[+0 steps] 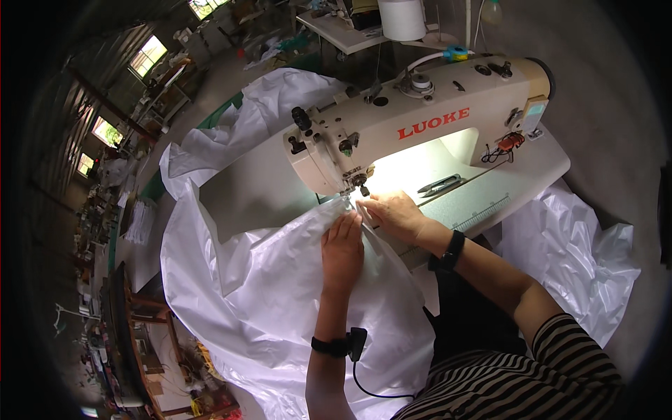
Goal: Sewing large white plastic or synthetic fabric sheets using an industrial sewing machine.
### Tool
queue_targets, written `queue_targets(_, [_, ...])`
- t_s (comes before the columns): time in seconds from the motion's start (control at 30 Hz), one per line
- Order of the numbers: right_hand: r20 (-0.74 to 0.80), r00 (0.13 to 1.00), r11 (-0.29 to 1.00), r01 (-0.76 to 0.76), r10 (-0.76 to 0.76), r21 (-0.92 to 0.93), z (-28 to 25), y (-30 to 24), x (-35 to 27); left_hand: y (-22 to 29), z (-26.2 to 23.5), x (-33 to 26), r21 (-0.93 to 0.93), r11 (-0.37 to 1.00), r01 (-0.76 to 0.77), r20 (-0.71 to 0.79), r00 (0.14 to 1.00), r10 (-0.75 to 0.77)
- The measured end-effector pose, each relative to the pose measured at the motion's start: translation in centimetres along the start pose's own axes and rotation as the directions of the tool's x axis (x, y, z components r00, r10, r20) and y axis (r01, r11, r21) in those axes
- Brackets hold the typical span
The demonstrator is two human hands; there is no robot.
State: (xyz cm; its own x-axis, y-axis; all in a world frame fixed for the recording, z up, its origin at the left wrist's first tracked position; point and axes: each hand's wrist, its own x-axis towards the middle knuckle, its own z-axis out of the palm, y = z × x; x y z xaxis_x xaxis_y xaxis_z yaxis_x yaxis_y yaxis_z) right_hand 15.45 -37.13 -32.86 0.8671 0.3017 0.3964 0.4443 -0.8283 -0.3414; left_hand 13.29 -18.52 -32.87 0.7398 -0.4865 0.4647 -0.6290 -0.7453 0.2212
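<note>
Holding the white cloth (280, 269) smooth seemed best: my left fingers (341, 228) lay flat, my right fingers (376, 206) pinched its edge by the sewing machine (381, 115).

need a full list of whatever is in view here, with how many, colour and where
sewing machine: one, off-white, centre to upper right
white sheeting: piece count unclear, white, under the hands, around the machine's left side and in a heap at right
snips: one, dark, on the machine bed
thread cone: one, white, top centre
small spool: one, white, atop the machine
windows: four visible, bright, upper left
stack: one, white, left
background clutter: uncountable, mixed, left rim, too blurred to tell
striped top: one, black and beige, lower right
wristbands: two, black, one per wrist
left grip: one, bare, on the sheeting
right grip: one, bare, at the sheeting's edge near the needle
</note>
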Motion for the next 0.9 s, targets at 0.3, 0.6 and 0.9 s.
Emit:
queue_targets(0.3, [0.080, 0.997, 0.999, 0.018, -0.016, -0.035, 0.1, -0.6, 0.7, 0.2, -0.3, 0.0, -0.009, 1.000, 0.012, 0.016, 1.000, -0.012])
queue_targets(0.6, [0.018, 1.000, 0.998, 0.020, -0.019, -0.067, 0.6, -0.9, 1.2, 0.7, -0.3, 0.1, 0.057, 0.997, 0.050, 0.038, 0.998, -0.052])
queue_targets(0.9, [0.170, 0.985, 0.982, -0.006, 0.039, -0.191, -1.1, -6.1, -4.5, -0.9, -0.4, 0.1, 0.073, 0.997, -0.013, 0.024, 1.000, 0.011])
